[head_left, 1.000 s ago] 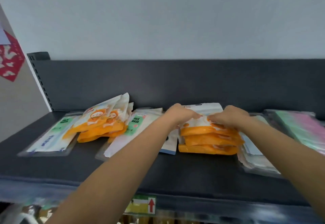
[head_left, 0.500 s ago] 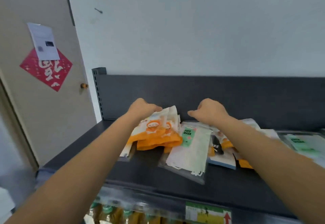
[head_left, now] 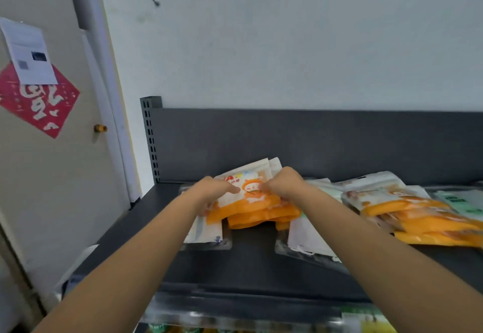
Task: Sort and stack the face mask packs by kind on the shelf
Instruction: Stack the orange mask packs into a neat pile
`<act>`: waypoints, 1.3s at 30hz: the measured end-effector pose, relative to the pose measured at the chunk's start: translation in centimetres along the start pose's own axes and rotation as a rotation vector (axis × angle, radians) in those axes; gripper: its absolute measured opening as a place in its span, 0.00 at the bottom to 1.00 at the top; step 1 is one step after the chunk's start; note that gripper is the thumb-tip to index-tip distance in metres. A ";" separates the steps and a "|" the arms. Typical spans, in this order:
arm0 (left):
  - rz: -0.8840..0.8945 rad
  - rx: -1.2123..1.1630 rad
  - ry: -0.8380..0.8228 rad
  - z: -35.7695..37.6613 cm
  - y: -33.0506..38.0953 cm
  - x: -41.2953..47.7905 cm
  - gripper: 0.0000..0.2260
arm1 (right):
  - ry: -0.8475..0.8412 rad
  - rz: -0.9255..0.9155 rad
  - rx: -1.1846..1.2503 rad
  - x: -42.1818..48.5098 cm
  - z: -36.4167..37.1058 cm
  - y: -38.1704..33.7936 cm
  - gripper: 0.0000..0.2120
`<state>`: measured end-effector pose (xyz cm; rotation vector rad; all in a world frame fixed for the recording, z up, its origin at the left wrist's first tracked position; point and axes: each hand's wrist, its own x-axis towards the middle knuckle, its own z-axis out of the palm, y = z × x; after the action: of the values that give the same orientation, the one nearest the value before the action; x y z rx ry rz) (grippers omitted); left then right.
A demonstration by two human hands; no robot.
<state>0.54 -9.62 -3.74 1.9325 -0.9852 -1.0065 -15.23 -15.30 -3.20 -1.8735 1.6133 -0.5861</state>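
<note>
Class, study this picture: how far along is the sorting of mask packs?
Done: an orange stack lies together at the right. In hand: the left hand and right hand grip a second orange pile. Left: joining the two orange lots, then sorting the white packs beneath and the green pack.
</note>
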 end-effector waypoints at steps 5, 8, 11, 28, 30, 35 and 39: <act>0.095 0.057 0.065 0.4 1.6 -0.1 0.39 | 0.030 0.042 0.215 0.0 -1.0 0.1 0.26; 0.183 0.049 0.081 1.7 4.1 -1.0 0.40 | 0.122 0.010 0.230 -0.1 -4.2 0.8 0.20; 0.266 0.023 0.023 4.4 7.2 -2.5 0.42 | 0.218 0.013 0.174 -1.1 -8.9 2.6 0.13; 0.191 0.230 -0.205 27.4 14.1 -5.4 0.35 | 0.048 0.308 0.281 -0.8 -22.9 20.4 0.28; 0.220 0.203 -0.167 28.3 14.6 -5.6 0.36 | 0.035 0.293 0.288 -0.6 -23.8 21.3 0.24; 0.286 0.183 -0.117 30.5 14.7 -5.9 0.34 | -0.038 0.335 0.187 -0.2 -25.4 24.0 0.21; 0.300 0.162 -0.057 30.1 13.8 -6.2 0.35 | 0.020 0.225 0.042 0.4 -24.7 25.2 0.21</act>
<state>-32.07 -17.85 -2.89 1.8202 -1.3789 -0.8332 -49.91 -21.59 -2.50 -1.6316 1.7805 -0.5382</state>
